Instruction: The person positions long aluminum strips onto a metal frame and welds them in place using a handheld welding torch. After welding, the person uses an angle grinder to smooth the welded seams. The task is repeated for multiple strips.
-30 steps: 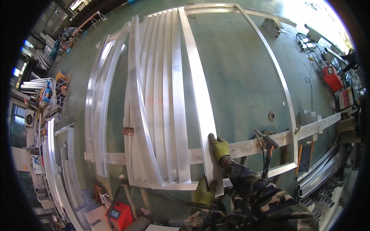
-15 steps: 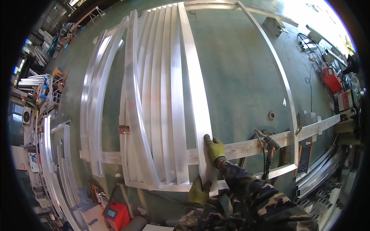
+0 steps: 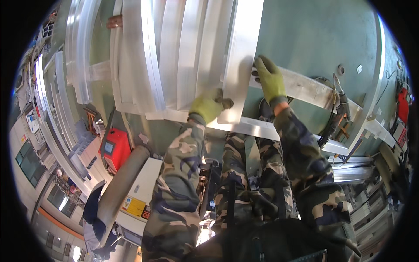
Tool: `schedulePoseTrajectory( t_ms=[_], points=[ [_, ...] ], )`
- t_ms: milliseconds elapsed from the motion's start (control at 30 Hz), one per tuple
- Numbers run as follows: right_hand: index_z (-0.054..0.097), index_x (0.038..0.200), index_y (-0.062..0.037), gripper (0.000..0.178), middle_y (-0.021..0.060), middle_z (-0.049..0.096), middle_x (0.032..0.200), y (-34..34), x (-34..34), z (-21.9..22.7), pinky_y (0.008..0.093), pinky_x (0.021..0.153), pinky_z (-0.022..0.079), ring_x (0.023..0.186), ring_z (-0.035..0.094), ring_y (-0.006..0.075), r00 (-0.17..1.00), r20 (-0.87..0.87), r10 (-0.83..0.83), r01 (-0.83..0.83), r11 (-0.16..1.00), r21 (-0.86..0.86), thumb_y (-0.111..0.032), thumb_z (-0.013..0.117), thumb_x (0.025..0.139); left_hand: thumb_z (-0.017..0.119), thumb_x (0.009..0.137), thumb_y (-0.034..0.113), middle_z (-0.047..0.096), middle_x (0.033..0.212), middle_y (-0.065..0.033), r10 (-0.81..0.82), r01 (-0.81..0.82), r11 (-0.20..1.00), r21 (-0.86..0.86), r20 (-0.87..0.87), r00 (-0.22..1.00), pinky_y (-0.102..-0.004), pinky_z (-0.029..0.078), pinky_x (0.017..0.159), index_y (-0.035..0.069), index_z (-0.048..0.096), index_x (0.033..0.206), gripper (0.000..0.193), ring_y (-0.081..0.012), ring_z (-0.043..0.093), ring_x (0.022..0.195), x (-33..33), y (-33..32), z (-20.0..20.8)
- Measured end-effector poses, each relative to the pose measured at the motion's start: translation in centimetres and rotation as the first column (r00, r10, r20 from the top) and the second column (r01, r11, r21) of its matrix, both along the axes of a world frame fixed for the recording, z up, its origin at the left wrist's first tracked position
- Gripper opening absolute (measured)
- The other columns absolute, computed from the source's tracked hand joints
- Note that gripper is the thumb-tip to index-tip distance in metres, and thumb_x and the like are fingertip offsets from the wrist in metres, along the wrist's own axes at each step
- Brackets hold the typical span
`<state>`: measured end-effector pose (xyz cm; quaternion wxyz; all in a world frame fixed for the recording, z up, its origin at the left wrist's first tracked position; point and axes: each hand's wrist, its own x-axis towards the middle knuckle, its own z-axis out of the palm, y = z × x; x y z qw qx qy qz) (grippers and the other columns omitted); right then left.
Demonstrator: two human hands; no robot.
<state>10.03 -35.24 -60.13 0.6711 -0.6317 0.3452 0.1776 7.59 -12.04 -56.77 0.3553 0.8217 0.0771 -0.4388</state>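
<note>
A long, flat aluminium slat [image 3: 243, 56] lies lengthwise in front of me, its near end over the near rail of an aluminium frame [image 3: 257, 127]. My left hand [image 3: 207, 107], in a yellow-green glove, is closed at the slat's left edge near that end. On the opposite edge, a little farther up, the gloved fingers of my right hand [image 3: 270, 79] are bent against the metal; their tips are partly hidden. Several similar slats [image 3: 187, 56] lie side by side to the left, the nearest close beside the held one. A loose aluminium profile [image 3: 139, 52] rests across them at an angle.
A welding torch [image 3: 343, 102] with a cable stands right of my right arm, by a crosswise metal beam [image 3: 312, 89]. At lower left are a red machine [image 3: 117, 147] and a padded roll [image 3: 126, 183]. More aluminium lengths [image 3: 78, 52] lie far left.
My view has tipped down and nearer. The slat sits closer to its neighbours on the left. My left hand has shifted to its left edge, my right hand to its right edge.
</note>
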Motion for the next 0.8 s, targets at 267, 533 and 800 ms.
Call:
schedulePoseTrajectory(
  t_ms=[267,533,800],
  points=[
    [0.060,0.139,0.0044,0.060,0.0182,0.071,0.126,1.7,-11.9,-1.6,0.0323,0.102,0.049,0.114,0.067,0.0230,0.875,-0.143,0.463,-0.449,0.886,0.120,-0.044,0.061,0.105,0.083,0.082,0.046,0.077,0.108,-0.0135,-0.190,0.209,0.961,0.180,-0.115,0.975,-0.0390,0.054,0.091,0.006,0.075,0.113,0.051,-0.0289,0.072,0.102,2.9,-1.1,-1.2],
    [0.062,0.139,0.0009,0.058,0.0164,0.075,0.118,4.0,-11.8,-4.7,0.0315,0.099,0.050,0.108,0.069,0.0236,0.850,-0.275,0.449,-0.444,0.892,0.086,-0.046,0.062,0.104,0.074,0.088,0.055,0.074,0.118,-0.0141,-0.374,0.390,0.833,0.392,-0.120,0.920,-0.0440,0.054,0.093,0.007,0.069,0.124,0.060,-0.0333,0.070,0.110,3.7,-2.4,-0.5],
    [0.061,0.141,0.0003,0.059,0.0156,0.073,0.123,3.9,-12.1,-5.5,0.0304,0.100,0.049,0.110,0.066,0.0211,0.838,-0.228,0.495,-0.480,0.869,0.122,-0.045,0.064,0.103,0.074,0.086,0.062,0.075,0.120,-0.0124,-0.406,0.460,0.787,0.411,-0.217,0.888,-0.0411,0.055,0.095,0.007,0.068,0.130,0.071,-0.0310,0.071,0.111,4.6,-2.2,-0.7]
  ],
)
